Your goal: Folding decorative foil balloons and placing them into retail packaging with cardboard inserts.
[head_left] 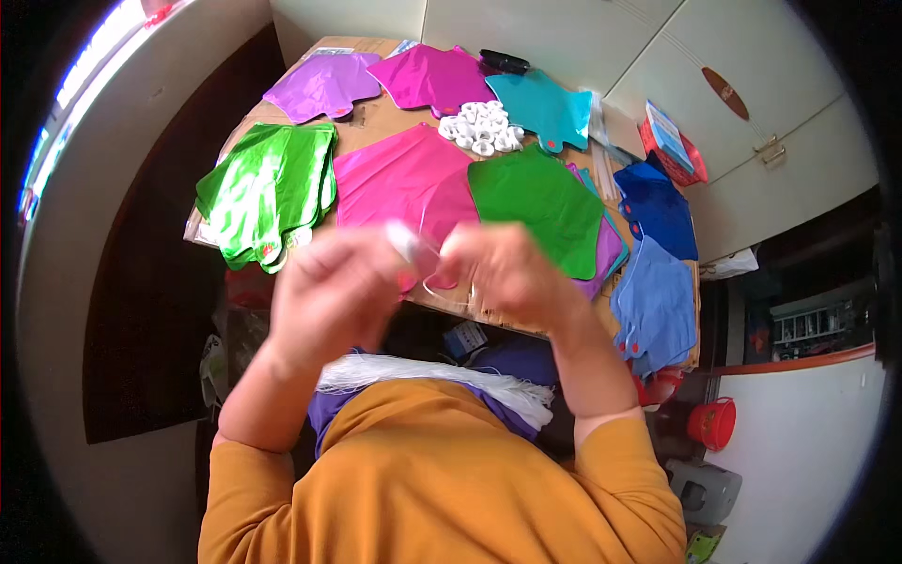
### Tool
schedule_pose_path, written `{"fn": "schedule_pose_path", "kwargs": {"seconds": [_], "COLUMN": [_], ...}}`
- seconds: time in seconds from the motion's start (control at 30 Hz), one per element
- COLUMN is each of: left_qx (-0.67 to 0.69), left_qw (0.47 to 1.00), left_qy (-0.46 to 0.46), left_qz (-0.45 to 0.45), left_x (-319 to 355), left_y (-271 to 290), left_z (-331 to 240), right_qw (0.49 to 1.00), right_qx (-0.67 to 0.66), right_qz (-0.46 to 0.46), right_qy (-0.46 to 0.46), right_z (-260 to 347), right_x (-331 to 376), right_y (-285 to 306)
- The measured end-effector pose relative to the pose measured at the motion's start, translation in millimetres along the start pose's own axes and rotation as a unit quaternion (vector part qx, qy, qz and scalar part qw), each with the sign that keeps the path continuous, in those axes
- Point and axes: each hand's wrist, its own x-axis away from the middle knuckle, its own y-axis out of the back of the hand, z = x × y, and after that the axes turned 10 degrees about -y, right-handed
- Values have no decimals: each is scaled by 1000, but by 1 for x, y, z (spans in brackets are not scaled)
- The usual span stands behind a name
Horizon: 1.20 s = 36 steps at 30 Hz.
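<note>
Both my hands are raised over the near edge of the table, blurred by motion. My left hand [331,282] is closed round a small white piece [402,240], which looks like those in the pile of white plastic ring pieces [481,128]. My right hand [515,274] pinches a thin white string [443,299], which loops below between the two hands. Behind them lies a flat pink foil balloon [404,179], with a green foil balloon [540,207] to its right. Across my lap rests a bundle of white strings [423,372].
More flat foil balloons lie on the cardboard-covered table [376,120]: a shiny green stack [268,188], purple [324,86], magenta [434,80], teal [545,108], dark blue [658,207] and light blue [653,301]. A red basket [691,164] stands at the right; a red bucket [716,425] is lower.
</note>
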Motion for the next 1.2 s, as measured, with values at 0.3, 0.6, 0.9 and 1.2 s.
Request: {"fn": "schedule_pose_path", "kwargs": {"seconds": [0.3,0.6,0.9,1.2], "left_qx": [208,-63,9,125], "left_qw": [974,997,1000,990], "left_qy": [39,38,0,56], "left_qz": [80,-24,-15,-36], "left_x": [12,14,3,6], "left_y": [-1,-18,-12,-12], "left_z": [17,10,12,19], "right_qw": [1000,999,997,993], "right_qx": [4,21,-49,-88], "right_qz": [14,-21,-40,-56], "right_qy": [17,33,45,55], "right_z": [8,4,-4,-9], "right_x": [0,-11,-10,-12], "right_y": [-2,-1,-16,-24]}}
